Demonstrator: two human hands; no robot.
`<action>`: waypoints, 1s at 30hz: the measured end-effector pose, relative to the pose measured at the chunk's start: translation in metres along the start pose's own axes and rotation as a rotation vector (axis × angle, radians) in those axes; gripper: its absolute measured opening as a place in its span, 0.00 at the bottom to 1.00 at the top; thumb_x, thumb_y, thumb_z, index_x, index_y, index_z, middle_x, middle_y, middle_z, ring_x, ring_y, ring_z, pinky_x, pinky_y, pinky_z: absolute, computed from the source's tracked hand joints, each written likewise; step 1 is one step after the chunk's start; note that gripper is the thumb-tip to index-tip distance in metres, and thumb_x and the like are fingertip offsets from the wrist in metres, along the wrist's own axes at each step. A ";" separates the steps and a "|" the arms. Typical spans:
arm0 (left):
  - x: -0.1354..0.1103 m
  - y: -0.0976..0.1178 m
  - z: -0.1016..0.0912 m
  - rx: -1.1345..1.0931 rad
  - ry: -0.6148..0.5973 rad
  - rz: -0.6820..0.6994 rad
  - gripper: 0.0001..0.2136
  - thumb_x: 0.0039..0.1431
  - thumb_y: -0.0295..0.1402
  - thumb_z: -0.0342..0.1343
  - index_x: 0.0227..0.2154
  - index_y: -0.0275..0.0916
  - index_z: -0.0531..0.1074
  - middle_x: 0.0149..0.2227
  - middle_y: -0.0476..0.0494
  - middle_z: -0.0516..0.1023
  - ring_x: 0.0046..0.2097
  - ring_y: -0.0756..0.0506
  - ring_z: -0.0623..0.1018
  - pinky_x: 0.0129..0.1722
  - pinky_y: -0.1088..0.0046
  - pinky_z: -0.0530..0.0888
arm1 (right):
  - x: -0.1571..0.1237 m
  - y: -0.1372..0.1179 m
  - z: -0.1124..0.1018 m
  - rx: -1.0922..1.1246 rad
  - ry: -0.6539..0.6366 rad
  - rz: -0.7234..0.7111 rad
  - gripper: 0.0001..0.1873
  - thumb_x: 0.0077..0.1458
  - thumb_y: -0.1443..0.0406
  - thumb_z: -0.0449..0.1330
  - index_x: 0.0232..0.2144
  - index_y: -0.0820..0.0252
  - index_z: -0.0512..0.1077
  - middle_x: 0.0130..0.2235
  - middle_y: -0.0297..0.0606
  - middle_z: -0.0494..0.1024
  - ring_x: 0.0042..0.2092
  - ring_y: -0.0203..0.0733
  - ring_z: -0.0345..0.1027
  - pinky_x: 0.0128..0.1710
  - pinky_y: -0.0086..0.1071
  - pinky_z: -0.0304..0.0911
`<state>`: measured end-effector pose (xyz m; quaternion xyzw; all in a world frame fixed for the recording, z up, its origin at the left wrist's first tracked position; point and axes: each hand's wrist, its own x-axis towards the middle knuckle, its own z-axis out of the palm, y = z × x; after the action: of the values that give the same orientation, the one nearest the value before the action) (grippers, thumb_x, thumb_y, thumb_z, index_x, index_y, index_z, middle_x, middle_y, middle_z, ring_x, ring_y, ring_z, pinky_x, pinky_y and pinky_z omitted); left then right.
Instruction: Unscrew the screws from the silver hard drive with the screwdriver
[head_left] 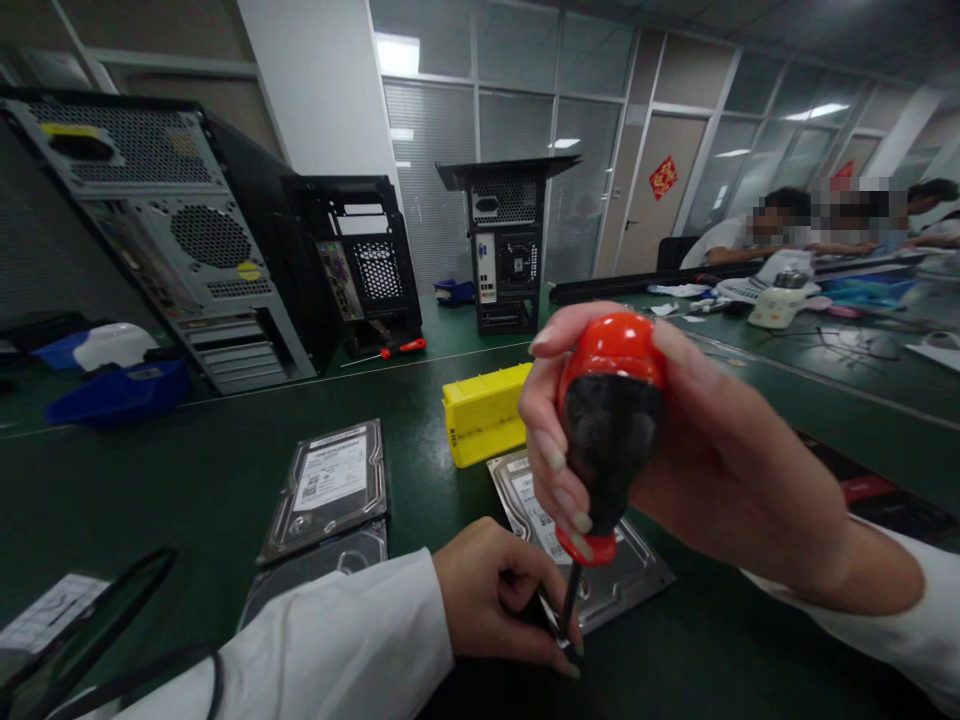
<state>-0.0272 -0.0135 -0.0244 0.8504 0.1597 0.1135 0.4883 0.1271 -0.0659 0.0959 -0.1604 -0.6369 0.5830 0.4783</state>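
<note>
My right hand (697, 440) is wrapped round the red and black handle of a screwdriver (616, 430), its shaft pointing down. Below it, the thumb and fingertips of my left hand (502, 590) are pinched together around the screwdriver's tip. A small dark piece shows between them, too small to name. Both hands are over the near edge of a hard drive (630, 570), which lies label up on the table and is partly covered by them. Further left lie a second hard drive (334, 475) and, overlapping it, a third drive (330, 560), half hidden by my left sleeve.
A yellow plastic bin (487, 412) stands just behind the drive. Computer cases (214, 240) line the back of the green table (187, 480). Another screwdriver (403, 348) lies by them, and a blue bin (120, 392) sits left. People (739, 235) work at the far right.
</note>
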 end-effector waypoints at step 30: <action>0.001 -0.012 0.004 -0.070 0.013 0.018 0.23 0.35 0.48 0.64 0.33 0.36 0.76 0.16 0.57 0.61 0.19 0.57 0.55 0.19 0.79 0.51 | 0.002 0.003 -0.004 -0.069 0.058 0.023 0.14 0.58 0.54 0.48 0.44 0.50 0.61 0.32 0.35 0.66 0.30 0.30 0.64 0.28 0.24 0.65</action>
<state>-0.0266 -0.0102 -0.0365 0.8335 0.1514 0.1290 0.5155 0.1282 -0.0608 0.0931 -0.2010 -0.6406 0.5613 0.4839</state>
